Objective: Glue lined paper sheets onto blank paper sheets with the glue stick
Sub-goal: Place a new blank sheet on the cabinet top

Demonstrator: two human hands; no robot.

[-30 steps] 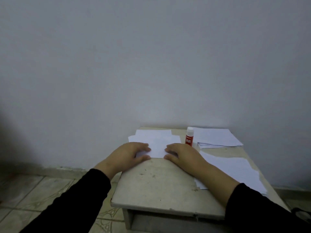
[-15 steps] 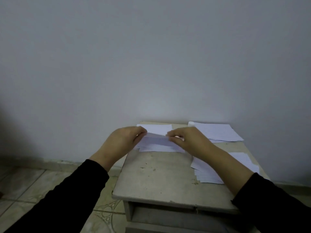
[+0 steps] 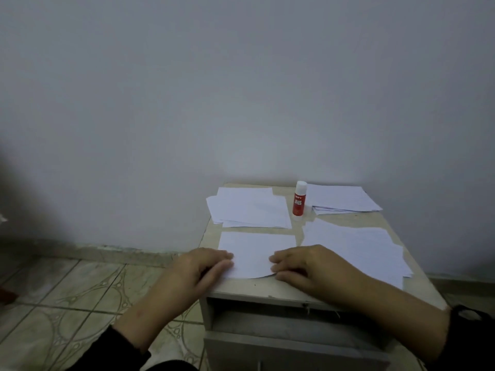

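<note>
My left hand (image 3: 199,269) lies flat, fingers spread, on the paper sheet (image 3: 255,250) at 9 o'clock. My right hand (image 3: 305,266) presses likewise, open-fingered, at 3 o'clock.

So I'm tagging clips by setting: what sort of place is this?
Probably a plain room in a home, not a workshop or office. A small worn cabinet serves as the table, against a bare wall, over a patterned tile floor. Only paper stacks and a glue stick are out.

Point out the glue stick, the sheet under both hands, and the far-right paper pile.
glue stick (image 3: 298,204), head view, red label on its body
sheet under both hands (image 3: 254,247), head view, bare middle
far-right paper pile (image 3: 342,198), head view, top sheet
</note>
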